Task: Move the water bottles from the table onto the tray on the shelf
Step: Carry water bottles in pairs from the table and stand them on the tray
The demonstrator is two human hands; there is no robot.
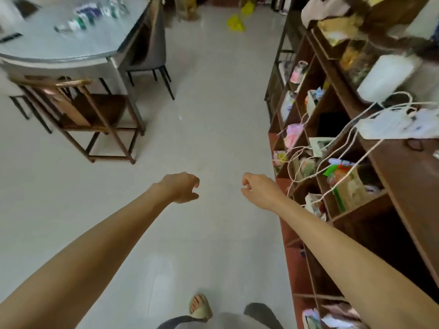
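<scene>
A: Where are your water bottles (80, 21)?

B: Lying blurred on the table (71, 46), far upper left, well apart from both your hands.

A: And your hands?

B: Your left hand (181, 187) and right hand (257, 189) hang over the floor (213, 103), fingers loosely curled, holding nothing.

A: The shelf (389, 167)?

B: To your right; its compartments hold boxes and packets, too blurred to name. White cords (339, 141) dangle across them.
</scene>
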